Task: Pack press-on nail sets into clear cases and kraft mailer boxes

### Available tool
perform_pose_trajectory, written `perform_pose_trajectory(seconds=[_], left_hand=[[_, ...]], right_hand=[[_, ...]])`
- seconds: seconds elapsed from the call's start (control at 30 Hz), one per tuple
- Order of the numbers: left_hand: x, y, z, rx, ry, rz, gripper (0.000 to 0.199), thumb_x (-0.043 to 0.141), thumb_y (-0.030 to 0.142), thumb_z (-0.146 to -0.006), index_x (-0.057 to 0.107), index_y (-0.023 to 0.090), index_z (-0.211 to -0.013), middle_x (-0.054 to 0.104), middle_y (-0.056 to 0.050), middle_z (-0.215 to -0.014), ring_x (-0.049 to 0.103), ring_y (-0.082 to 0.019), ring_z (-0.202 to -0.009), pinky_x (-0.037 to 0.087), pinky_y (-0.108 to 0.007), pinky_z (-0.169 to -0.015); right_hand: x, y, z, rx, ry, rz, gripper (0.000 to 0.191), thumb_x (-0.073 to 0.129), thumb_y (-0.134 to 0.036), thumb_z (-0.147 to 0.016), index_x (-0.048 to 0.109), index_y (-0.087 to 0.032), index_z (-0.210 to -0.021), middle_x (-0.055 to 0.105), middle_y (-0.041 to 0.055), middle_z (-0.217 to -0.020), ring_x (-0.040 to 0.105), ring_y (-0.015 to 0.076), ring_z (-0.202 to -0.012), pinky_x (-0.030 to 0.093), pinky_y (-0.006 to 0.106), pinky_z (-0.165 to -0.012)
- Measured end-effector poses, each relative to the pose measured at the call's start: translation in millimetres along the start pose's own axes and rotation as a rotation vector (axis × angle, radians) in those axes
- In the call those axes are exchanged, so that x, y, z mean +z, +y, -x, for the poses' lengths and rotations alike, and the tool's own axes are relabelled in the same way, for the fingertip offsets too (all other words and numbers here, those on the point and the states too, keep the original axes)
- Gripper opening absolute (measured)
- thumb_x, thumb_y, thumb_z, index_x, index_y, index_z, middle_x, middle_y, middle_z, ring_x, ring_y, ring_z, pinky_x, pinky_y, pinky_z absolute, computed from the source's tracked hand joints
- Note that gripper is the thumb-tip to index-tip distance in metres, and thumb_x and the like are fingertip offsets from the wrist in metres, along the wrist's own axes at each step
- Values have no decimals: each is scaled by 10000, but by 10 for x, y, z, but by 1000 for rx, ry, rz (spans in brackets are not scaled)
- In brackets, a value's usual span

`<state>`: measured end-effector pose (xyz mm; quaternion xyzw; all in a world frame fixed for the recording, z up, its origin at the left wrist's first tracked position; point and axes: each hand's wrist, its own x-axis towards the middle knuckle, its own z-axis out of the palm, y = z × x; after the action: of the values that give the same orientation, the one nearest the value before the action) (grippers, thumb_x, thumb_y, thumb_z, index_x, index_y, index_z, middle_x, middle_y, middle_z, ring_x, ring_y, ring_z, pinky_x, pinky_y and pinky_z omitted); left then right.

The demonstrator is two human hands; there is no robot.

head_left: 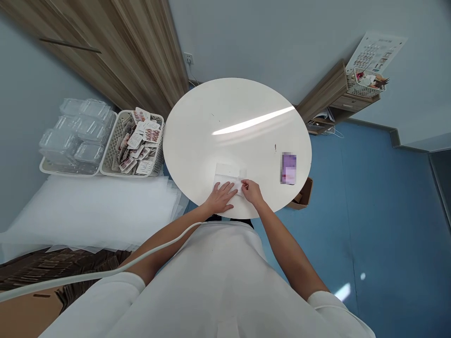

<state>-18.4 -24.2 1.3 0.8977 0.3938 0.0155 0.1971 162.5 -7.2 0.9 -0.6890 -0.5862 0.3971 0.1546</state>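
Observation:
A thin white sheet or flat pouch [226, 170] lies near the front edge of the round white table [197, 141]; I cannot make out its exact kind. My left hand [220, 198] rests flat on its lower part, fingers spread. At the sheet's right edge, my right hand [251, 191] is closed in a pinch on a bit of the white material. A small translucent flap [243, 173] shows just above those fingertips. My hands are close together, and the left one covers part of the sheet.
A pixelated purple packet [288, 168] lies at the table's right. Left of the table stand a basket of printed cards [132, 168] and a tray of clear plastic boxes [89, 126], behind white foam sheets [95, 206]. A cardboard box [306, 193] sits below. A white cable [141, 256] crosses my left arm.

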Motion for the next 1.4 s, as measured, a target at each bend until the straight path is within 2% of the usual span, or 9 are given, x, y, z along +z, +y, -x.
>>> perform_pose_trajectory(seconds=[0.2,0.27,0.4,0.53,0.7,0.83,1.03,1.23,1.4], left_hand=[[49,-76,123,-28,12,51,631,561,409,-711,332,297,-1289,239,-81,-1414,204,-294,-1279,153,-472,-995],[96,-75,207,-206,63,118,637,531,450,-726,315,270,-1297,204,-108,-1419,179,-314,-1282,183,-491,-978],[247,-94,352,-772,145,383,742,492,499,-734,198,175,-1333,214,-192,-1377,217,-356,-1254,300,-509,-909],[346,-181,314,-952,264,764,773,581,450,-687,206,190,-1311,306,-174,-1304,381,-288,-1164,395,-417,-867],[246,-327,142,-1200,399,1161,707,631,408,-653,312,188,-1244,491,-139,-1115,569,-182,-829,472,-322,-652],[121,-378,80,-1067,327,1203,387,616,379,-655,548,156,-964,596,-80,-888,572,-151,-697,453,-277,-578],[22,-282,-100,-819,278,937,132,565,290,-667,565,170,-723,581,-13,-708,531,-121,-623,428,-248,-558],[26,-85,-304,-642,168,672,106,500,242,-720,572,184,-772,593,-18,-705,545,-151,-647,448,-288,-607],[90,132,-161,-437,170,517,316,403,168,-746,569,155,-1015,560,-89,-937,533,-202,-889,446,-353,-792]], right_hand=[[72,23,144,-246,-88,341,580,443,-224,-791,245,-227,-1337,242,117,-1371,324,269,-1198,414,401,-855],[163,-1,166,-248,-89,352,590,395,-190,-803,190,-202,-1356,196,134,-1393,304,281,-1210,401,416,-869],[324,-75,167,-217,-44,324,617,377,-147,-783,168,-147,-1364,162,173,-1401,306,317,-1197,377,456,-883],[395,-128,150,-214,-54,264,642,391,-145,-765,166,-183,-1365,167,140,-1404,303,304,-1201,371,461,-895],[410,-125,141,-223,-53,239,632,392,-163,-763,181,-171,-1358,159,137,-1395,274,286,-1221,371,432,-905],[406,-100,141,-226,-48,214,631,399,-176,-761,184,-202,-1354,152,127,-1384,279,279,-1203,373,433,-898],[405,-89,94,-201,-13,199,625,468,-177,-723,285,-205,-1319,322,129,-1165,369,259,-1065,386,425,-867],[342,-80,6,-167,-99,44,604,483,-168,-692,360,-211,-1282,431,66,-983,471,181,-896,428,326,-800],[307,-114,-86,-41,-68,-119,395,369,-241,-769,513,-234,-1137,510,19,-847,504,149,-797,421,296,-765]])
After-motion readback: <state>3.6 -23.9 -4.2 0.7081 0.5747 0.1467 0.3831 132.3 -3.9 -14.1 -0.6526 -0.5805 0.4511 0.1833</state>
